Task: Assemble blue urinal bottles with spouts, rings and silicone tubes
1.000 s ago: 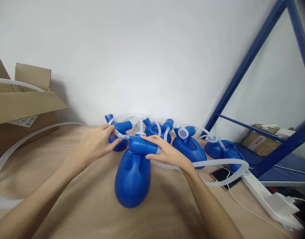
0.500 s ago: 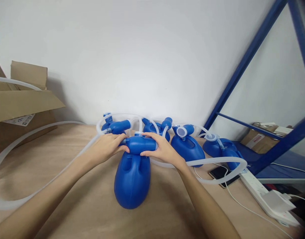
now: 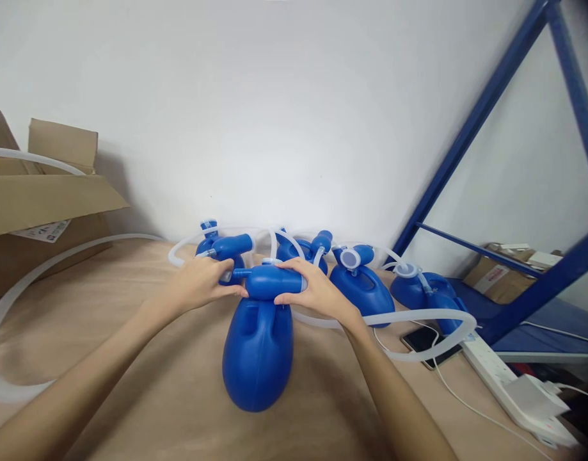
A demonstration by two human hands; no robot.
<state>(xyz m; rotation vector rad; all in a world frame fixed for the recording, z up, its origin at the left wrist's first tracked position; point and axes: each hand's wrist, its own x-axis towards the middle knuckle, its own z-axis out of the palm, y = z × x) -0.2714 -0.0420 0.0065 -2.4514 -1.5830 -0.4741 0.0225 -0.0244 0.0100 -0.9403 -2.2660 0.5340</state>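
A blue plastic bottle [image 3: 258, 365] with a moulded handle stands upright on the brown table [image 3: 178, 397], in front of me. Across its top lies a blue cylinder [image 3: 273, 282] with a narrow nozzle [image 3: 242, 273] pointing left. My right hand [image 3: 317, 291] grips the cylinder's right end, thumb below and fingers above. At the nozzle side, my left hand [image 3: 205, 282] is closed round a clear tube end [image 3: 226, 276], its thumb tip near the cylinder's left end. The tube end looks apart from the nozzle tip.
Several similar blue bottles [image 3: 358, 291] with white hoses stand along the wall. An open cardboard box [image 3: 54, 198] is at the left. At the right are a phone [image 3: 421, 338], a white power strip [image 3: 495, 378] and a blue metal frame [image 3: 471, 121].
My left hand has moved slightly left with the tube end, and more of the nozzle shows. My right hand still grips the cylinder. The view has shifted a little.
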